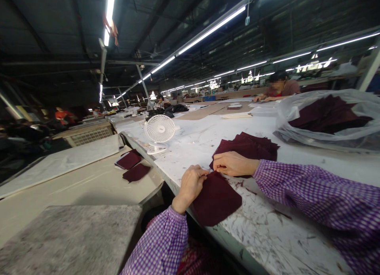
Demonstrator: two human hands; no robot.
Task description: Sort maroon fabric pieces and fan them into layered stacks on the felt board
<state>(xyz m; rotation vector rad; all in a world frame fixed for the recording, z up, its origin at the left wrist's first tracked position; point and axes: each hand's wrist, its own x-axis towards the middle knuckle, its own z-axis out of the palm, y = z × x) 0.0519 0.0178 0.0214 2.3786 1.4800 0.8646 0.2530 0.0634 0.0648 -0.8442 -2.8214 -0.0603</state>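
Note:
A dark maroon fabric piece (215, 200) lies at the near edge of a white, scuffed worktable (267, 223). My left hand (191, 184) is closed, pinching the top left corner of that piece. My right hand (233, 164) is closed too, its fingertips pinching the same upper edge right beside the left hand. Just behind my right hand sits a fanned stack of maroon fabric pieces (249, 146). Both my sleeves are purple-and-white checked.
A small white desk fan (159, 130) stands on the table to the left. A clear plastic bag of maroon pieces (326, 116) sits at the right. Two maroon pieces (132, 166) lie on a lower beige table. Another person (279, 89) works at the far end.

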